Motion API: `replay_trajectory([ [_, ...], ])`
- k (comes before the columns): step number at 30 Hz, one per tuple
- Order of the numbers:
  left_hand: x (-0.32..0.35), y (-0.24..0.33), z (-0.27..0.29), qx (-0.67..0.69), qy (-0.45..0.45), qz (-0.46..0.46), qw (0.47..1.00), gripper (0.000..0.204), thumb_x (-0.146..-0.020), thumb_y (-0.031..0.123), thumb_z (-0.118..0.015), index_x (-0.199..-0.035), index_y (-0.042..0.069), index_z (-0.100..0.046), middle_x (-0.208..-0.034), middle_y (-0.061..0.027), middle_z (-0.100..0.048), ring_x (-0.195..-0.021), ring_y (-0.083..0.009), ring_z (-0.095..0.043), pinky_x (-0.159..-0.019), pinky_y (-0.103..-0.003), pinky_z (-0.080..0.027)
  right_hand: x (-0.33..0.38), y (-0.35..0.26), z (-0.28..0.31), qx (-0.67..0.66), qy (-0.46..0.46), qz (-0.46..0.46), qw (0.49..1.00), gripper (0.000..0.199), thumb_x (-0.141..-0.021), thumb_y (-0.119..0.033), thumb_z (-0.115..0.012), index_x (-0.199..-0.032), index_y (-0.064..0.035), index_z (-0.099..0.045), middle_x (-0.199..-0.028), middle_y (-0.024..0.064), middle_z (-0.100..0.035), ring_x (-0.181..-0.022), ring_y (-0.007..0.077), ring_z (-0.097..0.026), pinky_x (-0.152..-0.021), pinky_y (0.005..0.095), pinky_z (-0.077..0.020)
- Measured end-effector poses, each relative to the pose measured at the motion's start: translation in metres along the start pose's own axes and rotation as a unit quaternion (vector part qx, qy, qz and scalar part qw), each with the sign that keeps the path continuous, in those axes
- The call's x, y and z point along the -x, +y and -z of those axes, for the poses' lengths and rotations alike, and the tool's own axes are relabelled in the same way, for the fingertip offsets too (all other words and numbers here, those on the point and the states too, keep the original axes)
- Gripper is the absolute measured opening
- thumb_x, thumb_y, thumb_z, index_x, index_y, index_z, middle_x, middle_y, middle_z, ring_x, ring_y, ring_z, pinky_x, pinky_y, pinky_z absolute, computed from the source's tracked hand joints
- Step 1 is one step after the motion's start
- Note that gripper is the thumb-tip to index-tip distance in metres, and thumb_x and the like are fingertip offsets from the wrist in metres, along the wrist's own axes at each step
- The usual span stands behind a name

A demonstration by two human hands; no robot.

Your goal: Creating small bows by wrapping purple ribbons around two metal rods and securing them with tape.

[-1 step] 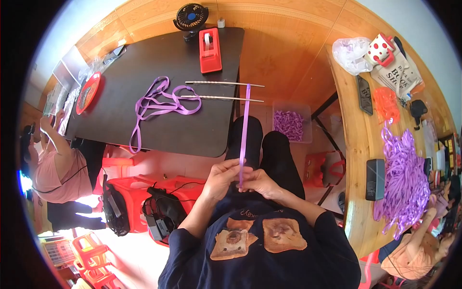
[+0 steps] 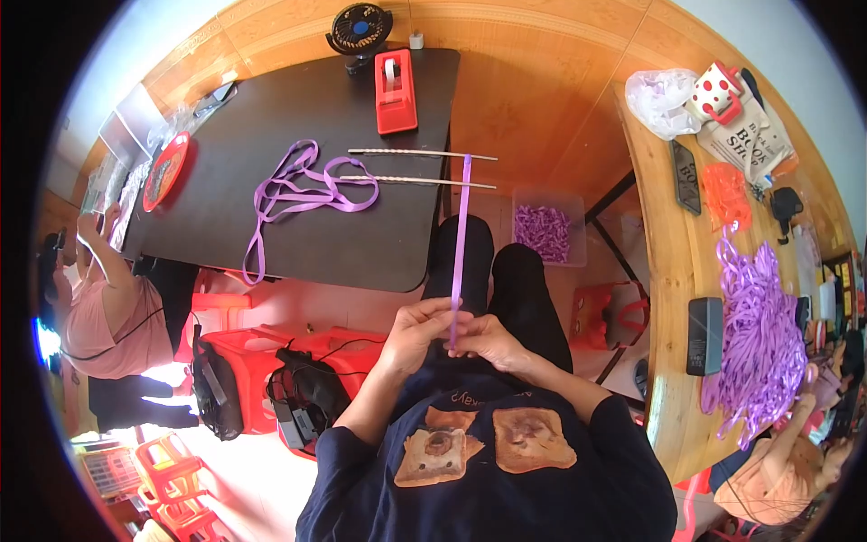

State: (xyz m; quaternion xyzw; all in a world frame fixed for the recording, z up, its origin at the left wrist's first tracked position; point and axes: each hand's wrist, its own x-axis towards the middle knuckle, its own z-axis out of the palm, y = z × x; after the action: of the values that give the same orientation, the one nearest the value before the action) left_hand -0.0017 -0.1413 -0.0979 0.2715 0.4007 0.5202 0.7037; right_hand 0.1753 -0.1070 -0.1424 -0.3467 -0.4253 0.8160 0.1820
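A narrow purple ribbon (image 2: 461, 239) runs taut from two thin pale rods down to my hands in front of my lap. At its upper end it reaches the far rod (image 2: 411, 154), and it crosses the near rod (image 2: 424, 182); whether it is looped or tied there is too small to tell. My left hand (image 2: 423, 332) pinches the ribbon near its lower end. Just right of it and touching it, my right hand (image 2: 488, 343) is closed on the same end. A loose tangle of purple ribbon (image 2: 312, 194) lies on the dark table beside the rods.
The dark table (image 2: 361, 248) carries a red tape dispenser (image 2: 396, 90), a black fan (image 2: 359, 32) and a red plate (image 2: 166, 172). A clear bin (image 2: 578, 248) of purple pieces stands on the floor. The wooden table (image 2: 664, 361) holds a purple ribbon heap (image 2: 759, 334). People sit at both sides.
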Motion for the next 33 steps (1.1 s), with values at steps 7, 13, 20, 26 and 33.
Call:
replay_trajectory([
  [7, 0.011, -0.010, 0.007, -0.037, 0.039, 0.000, 0.999, 0.015, -0.092, 0.007, -0.059, -0.100, -0.003, -0.067, -0.086, -0.0128, -0.070, -0.075, -0.0168, -0.067, -0.071, -0.026, -0.053, -0.009, -0.002, 0.003, -0.064, 0.102, 0.011, 0.993, 0.010, -0.082, -0.015, -0.071, -0.081, -0.0055, -0.068, -0.071, 0.0016, -0.067, -0.061, 0.0054, -0.057, -0.053, 0.0178, -0.0391],
  [13, 0.018, -0.011, 0.007, 0.055, 0.047, -0.039, 0.997, 0.014, -0.092, 0.006, -0.058, -0.098, -0.003, -0.067, -0.086, -0.0136, -0.069, -0.077, -0.0220, -0.068, -0.076, -0.033, -0.055, -0.025, -0.004, 0.007, -0.052, 0.159, 0.124, 0.978, 0.007, -0.079, -0.001, -0.071, -0.075, -0.0011, -0.064, -0.068, 0.0028, -0.063, -0.061, 0.0070, -0.056, -0.055, 0.0196, -0.0415],
  [20, 0.005, -0.004, -0.001, 0.075, 0.045, -0.092, 0.992, 0.012, -0.092, 0.005, -0.059, -0.096, -0.001, -0.068, -0.095, -0.0137, -0.069, -0.090, -0.0223, -0.067, -0.084, -0.032, -0.052, -0.013, -0.002, -0.003, -0.075, 0.120, 0.118, 0.983, 0.008, -0.080, 0.003, -0.067, -0.076, 0.0000, -0.061, -0.069, 0.0040, -0.062, -0.063, 0.0092, -0.057, -0.059, 0.0208, -0.0438],
  [26, -0.004, -0.019, -0.002, -0.050, 0.034, -0.077, 0.995, 0.031, -0.085, -0.007, -0.060, -0.116, -0.003, -0.058, -0.101, -0.0109, -0.065, -0.091, -0.0155, -0.062, -0.081, -0.028, -0.051, -0.017, 0.015, 0.004, -0.077, 0.076, 0.115, 0.987, 0.005, -0.080, 0.001, -0.067, -0.080, -0.0027, -0.064, -0.070, 0.0025, -0.063, -0.063, 0.0074, -0.057, -0.058, 0.0191, -0.0427],
  [33, -0.003, -0.055, 0.006, -0.339, 0.170, -0.173, 0.909, 0.025, -0.076, -0.003, -0.070, -0.100, -0.001, -0.064, -0.085, -0.0082, -0.062, -0.068, -0.0145, -0.062, -0.058, -0.026, -0.050, -0.017, 0.027, 0.003, -0.108, 0.064, 0.060, 0.990, 0.004, -0.079, 0.001, -0.065, -0.080, -0.0026, -0.063, -0.071, 0.0032, -0.063, -0.063, 0.0087, -0.059, -0.058, 0.0198, -0.0455],
])
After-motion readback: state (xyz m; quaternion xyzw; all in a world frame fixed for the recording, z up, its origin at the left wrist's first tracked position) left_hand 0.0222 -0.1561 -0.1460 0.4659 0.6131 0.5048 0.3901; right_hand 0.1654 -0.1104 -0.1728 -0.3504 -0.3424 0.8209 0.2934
